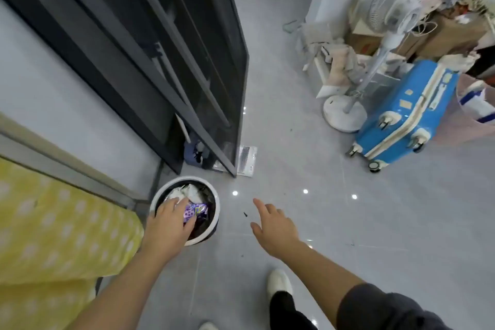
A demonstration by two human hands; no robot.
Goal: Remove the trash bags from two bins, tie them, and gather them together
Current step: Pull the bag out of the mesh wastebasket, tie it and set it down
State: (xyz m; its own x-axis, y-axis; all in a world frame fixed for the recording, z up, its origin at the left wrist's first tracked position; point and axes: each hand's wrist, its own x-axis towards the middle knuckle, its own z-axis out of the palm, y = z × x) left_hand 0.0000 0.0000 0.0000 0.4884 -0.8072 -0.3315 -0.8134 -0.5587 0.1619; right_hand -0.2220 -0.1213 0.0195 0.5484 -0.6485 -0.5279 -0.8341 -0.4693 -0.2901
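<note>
Trash bag (210, 205), black and stuffed with wrappers, lines a round white bin (199, 240) on the floor (375, 236) at lower centre-left of the frame. The left hand (168, 222) spreads open over the bin's near rim (gripping nothing), while the right hand (273, 225) hovers open, apart, to its right. Removal seems barely begun; next, fingers probably must pinch the bag's edge and lift.

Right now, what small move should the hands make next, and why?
Probably the left hand should pinch the black bag at the white bin rim: it is over the full bin, while the right hand is open, apart from it.
</note>
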